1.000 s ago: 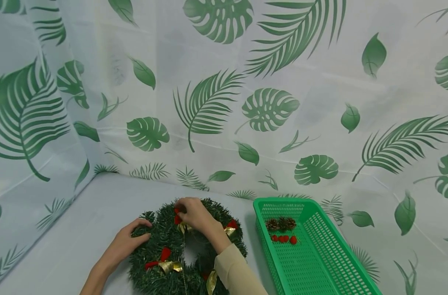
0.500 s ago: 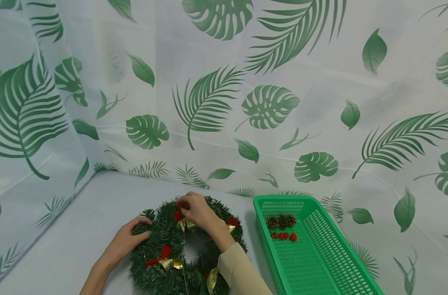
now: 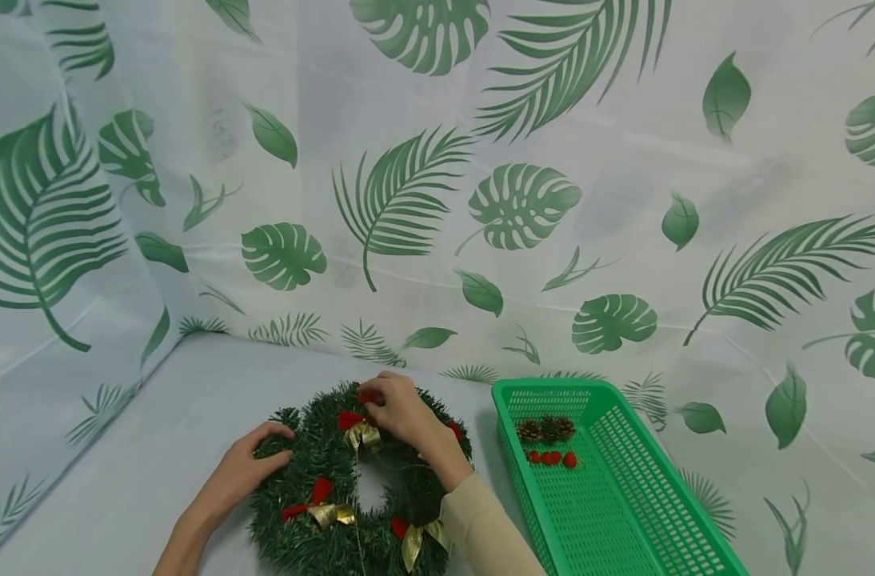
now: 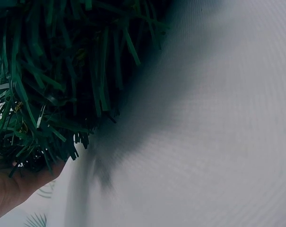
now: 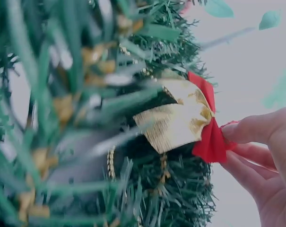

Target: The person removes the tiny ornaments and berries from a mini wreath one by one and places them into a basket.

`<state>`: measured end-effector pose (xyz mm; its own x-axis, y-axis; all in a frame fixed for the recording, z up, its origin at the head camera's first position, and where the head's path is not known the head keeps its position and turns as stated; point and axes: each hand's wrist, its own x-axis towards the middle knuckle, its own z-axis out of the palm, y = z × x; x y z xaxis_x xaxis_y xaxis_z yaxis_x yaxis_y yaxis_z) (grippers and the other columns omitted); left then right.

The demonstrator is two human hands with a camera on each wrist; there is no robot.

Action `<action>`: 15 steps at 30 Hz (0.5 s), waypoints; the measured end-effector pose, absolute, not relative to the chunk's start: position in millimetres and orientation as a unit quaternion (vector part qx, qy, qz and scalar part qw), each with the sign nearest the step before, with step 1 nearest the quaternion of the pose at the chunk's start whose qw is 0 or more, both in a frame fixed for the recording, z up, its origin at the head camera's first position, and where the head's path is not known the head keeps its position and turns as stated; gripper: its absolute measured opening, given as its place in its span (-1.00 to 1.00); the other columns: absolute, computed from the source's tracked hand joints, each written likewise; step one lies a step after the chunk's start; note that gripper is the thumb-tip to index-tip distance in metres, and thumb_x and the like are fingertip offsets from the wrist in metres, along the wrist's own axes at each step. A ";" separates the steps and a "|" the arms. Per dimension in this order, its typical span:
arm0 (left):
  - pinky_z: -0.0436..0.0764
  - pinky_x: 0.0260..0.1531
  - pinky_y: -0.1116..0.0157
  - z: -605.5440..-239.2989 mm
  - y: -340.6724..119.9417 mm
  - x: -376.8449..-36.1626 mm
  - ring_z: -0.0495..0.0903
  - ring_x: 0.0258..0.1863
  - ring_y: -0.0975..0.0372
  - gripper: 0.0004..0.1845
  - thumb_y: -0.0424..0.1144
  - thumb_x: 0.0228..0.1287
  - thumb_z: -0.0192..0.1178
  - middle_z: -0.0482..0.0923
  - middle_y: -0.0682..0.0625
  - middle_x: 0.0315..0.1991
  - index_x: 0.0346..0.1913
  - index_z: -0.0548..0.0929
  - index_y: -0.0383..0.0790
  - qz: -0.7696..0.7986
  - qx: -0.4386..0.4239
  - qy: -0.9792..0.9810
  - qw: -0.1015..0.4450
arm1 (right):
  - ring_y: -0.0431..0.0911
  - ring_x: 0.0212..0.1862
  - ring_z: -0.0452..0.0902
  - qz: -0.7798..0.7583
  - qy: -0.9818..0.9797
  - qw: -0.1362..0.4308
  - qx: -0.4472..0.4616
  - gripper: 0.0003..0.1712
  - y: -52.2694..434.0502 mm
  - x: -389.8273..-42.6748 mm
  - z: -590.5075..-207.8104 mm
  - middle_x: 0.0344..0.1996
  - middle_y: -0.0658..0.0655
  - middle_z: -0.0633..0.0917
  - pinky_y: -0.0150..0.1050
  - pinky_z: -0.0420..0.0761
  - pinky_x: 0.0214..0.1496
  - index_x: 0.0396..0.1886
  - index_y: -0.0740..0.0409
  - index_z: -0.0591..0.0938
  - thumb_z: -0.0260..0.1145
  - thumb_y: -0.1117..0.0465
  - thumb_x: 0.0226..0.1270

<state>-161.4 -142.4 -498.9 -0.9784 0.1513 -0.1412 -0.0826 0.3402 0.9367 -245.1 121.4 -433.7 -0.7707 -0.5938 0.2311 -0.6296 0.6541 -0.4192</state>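
A green tinsel wreath with red-and-gold bows lies flat on the grey table. My left hand grips its left rim; in the left wrist view only the palm shows under the needles. My right hand reaches over the wreath's far side and pinches the red part of a bow there. In the right wrist view the fingertips pinch the red loop of a red-and-gold bow set on the wreath. Another bow sits just left of that hand.
A green plastic basket stands right of the wreath, holding pine cones and small red berries at its far end. A leaf-print cloth forms the back and left walls. Bare table lies left of the wreath.
My right hand has shifted slightly right along the wreath's far side, uncovering the bow beside it. The left hand has kept its grip on the left rim.
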 end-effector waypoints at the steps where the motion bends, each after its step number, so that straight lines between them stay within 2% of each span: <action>1: 0.53 0.21 -0.20 -499.0 -142.5 -161.6 0.20 0.50 -0.30 -0.57 -0.12 0.48 0.25 0.32 -0.32 0.47 0.27 0.52 -0.24 0.574 0.022 0.812 0.102 | 0.02 -0.11 0.72 0.247 -0.909 0.034 0.335 -0.73 122.9 -244.7 -432.8 -0.13 0.21 0.72 -0.35 0.75 -0.13 0.06 0.29 0.74 0.37 0.40 0.40; 15: 0.55 0.20 -0.17 -498.9 -143.0 -161.8 0.24 0.48 -0.28 -0.56 -0.12 0.47 0.25 0.34 -0.32 0.45 0.28 0.52 -0.24 0.575 0.023 0.811 0.101 | 0.06 -0.07 0.75 0.270 -0.906 0.024 0.327 -0.74 142.9 -239.4 -429.0 -0.06 0.25 0.75 -0.29 0.78 -0.08 0.04 0.31 0.73 0.38 0.42 0.39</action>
